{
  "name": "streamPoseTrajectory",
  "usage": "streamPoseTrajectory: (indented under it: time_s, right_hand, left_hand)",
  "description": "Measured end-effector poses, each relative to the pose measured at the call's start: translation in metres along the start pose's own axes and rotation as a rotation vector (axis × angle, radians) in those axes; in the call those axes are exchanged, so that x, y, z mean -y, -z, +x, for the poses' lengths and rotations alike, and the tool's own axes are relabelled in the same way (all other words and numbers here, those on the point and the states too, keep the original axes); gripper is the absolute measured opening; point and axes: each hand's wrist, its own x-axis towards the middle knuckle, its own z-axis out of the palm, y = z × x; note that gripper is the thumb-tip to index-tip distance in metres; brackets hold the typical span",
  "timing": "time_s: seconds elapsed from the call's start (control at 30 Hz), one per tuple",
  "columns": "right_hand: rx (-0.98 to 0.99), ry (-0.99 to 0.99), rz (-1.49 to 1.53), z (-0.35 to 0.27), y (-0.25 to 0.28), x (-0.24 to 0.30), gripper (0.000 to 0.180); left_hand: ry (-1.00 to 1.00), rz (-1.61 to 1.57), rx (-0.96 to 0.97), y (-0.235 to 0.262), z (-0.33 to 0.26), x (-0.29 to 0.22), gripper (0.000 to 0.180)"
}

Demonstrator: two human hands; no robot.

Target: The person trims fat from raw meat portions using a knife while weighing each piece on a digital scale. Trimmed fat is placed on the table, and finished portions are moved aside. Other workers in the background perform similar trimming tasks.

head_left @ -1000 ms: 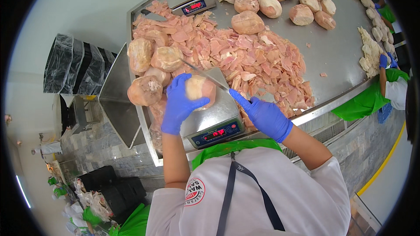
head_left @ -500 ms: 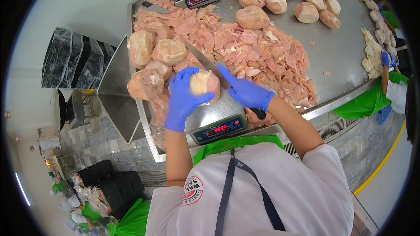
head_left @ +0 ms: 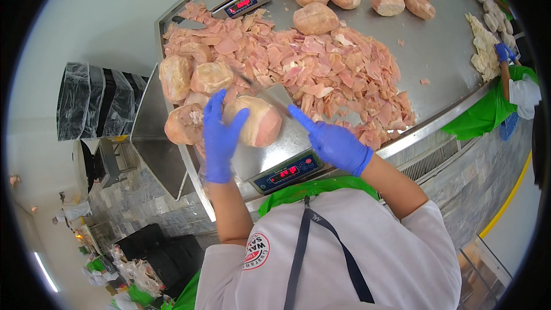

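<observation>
A round, pale-pink piece of meat (head_left: 252, 121) like a boneless ham rests on a steel weighing scale (head_left: 287, 174) with a red-lit display. My blue-gloved left hand (head_left: 220, 135) stands at its left side, fingers stretched and apart, the thumb reaching over its edge. In my gloved right hand (head_left: 338, 144) is a knife (head_left: 276, 95), with the index finger stretched toward the blade. The blade is motion-blurred, points up and left beyond the meat, and its handle is hidden by the hand. More meat pieces (head_left: 174, 77) lie left of the scale.
Thin meat slices (head_left: 310, 60) are heaped across the steel table (head_left: 436, 51). Whole pieces (head_left: 317, 18) stand behind them, near a second scale (head_left: 238, 6). Another knife (head_left: 188, 23) lies at the far left. At right, a co-worker's gloved hands (head_left: 504, 53) are by pale skins (head_left: 482, 46).
My left hand has loosened from around the meat and its fingers have straightened. More of the meat's top shows. The knife has moved away from its right side, and the view has shifted slightly.
</observation>
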Motion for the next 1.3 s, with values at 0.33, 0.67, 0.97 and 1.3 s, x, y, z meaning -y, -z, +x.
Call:
streamPoseTrajectory:
  time_s: [0.33,0.67,0.97,1.3]
  right_hand:
    - [0.018,0.003,0.078,0.055,-0.017,0.007,0.081]
    - [0.238,-0.095,0.143,0.007,-0.001,-0.022,0.084]
    - [0.075,-0.068,0.021,-0.003,-0.012,0.023,0.086]
    - [0.079,-0.059,0.183,0.064,-0.044,0.001,0.082]
  left_hand:
    - [0.060,0.247,0.035,-0.029,-0.009,-0.009,0.081]
    - [-0.063,-0.094,-0.037,-0.012,-0.008,0.018,0.061]
    - [0.075,-0.009,-0.126,-0.034,-0.021,-0.006,0.055]
    - [0.025,0.018,-0.120,-0.037,-0.023,-0.007,0.052]
